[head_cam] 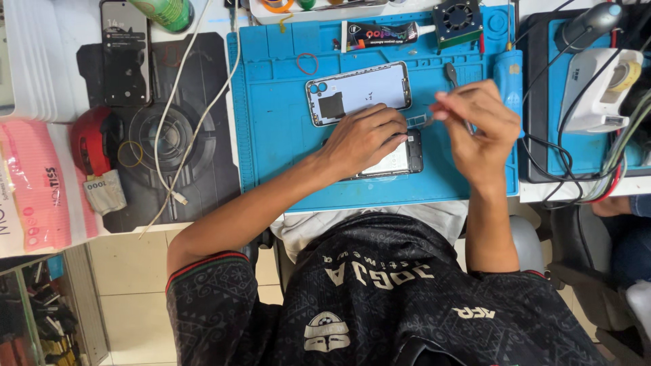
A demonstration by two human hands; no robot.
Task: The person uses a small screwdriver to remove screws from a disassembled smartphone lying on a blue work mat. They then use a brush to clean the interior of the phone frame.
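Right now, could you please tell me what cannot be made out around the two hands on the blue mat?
Head view only:
- Opened black phone on the blue silicone work mat: mostly covered by the left hand.
- Thin metal tool: its lower end is hidden behind the right hand; the grip cannot be told.
- Small part by the right fingertips: too small to identify.
- Pink packet: cut off by the left edge.
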